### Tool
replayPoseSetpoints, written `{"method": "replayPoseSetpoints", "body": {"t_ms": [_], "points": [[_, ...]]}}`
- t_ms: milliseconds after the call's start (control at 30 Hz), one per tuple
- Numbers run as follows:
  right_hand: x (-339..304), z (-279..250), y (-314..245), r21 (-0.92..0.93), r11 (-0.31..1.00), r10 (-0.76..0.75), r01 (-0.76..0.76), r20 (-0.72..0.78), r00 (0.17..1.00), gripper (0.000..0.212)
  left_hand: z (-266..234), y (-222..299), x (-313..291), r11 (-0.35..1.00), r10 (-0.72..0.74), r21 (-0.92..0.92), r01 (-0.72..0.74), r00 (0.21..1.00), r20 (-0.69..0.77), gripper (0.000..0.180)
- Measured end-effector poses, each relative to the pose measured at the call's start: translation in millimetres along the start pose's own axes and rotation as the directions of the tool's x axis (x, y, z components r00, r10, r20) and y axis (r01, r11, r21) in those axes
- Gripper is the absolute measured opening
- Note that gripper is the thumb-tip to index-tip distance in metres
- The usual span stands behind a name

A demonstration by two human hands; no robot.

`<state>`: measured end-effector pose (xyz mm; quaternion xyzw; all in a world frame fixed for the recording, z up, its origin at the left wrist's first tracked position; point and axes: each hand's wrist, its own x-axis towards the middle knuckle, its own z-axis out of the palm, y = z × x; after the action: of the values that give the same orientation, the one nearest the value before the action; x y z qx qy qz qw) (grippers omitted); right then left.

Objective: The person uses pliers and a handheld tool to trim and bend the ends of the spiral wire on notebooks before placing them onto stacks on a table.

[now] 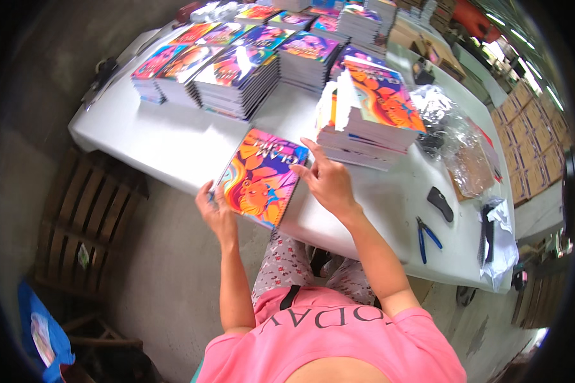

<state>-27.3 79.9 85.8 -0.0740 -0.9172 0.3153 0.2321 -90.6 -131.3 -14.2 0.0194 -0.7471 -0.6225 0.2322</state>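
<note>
A spiral-bound notebook [262,182] with a bright orange, purple and blue illustrated cover lies tilted at the table's near edge, its lower part sticking out past it. My left hand [217,214] grips its left edge, with the thumb by the cover and the other fingers outside. Over the upper right corner is my right hand [329,182], index finger stretched out and thumb touching the cover. Just beyond that hand stands a tall, uneven stack of notebooks [370,137], the top one showing an orange cover.
Several notebook piles [236,83] fill the far side of the white table [153,140]. To the right lie blue-handled cutters [423,241], a black object [439,204], clear plastic wrap [473,169] and crumpled white paper [501,242]. A wooden pallet [86,223] is on the floor at left.
</note>
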Motion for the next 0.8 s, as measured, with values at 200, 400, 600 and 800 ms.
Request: {"method": "replayPoseSetpoints", "body": {"t_ms": [200, 400, 600, 800], "points": [[43.6, -173.1, 58.1, -0.104, 0.982, 0.050, -0.156, -0.658, 0.752, 0.036, 17.9, 104.7, -3.4, 0.942, 0.335, -0.019, -0.336, 0.930, 0.152, 0.036], [73.2, -186.5, 132.0, 0.400, 0.687, 0.642, -0.607, 0.058, 0.765, 0.060, 145.6, 168.3, -7.6, 0.883, 0.453, -0.170, -0.438, 0.698, 0.554, 0.059], [88.5, -190.6, 144.2, 0.324, 0.678, 0.627, -0.660, 0.215, 0.749, 0.048, 184.7, 178.2, -23.3, 0.808, 0.452, -0.012, -0.589, 0.606, 0.654, 0.067], [97.3, -205.1, 157.6, 0.383, 0.669, 0.585, -0.638, 0.259, 0.769, 0.028, 185.5, 176.7, -25.0, 0.806, 0.429, 0.037, -0.591, 0.626, 0.651, 0.080]]}}
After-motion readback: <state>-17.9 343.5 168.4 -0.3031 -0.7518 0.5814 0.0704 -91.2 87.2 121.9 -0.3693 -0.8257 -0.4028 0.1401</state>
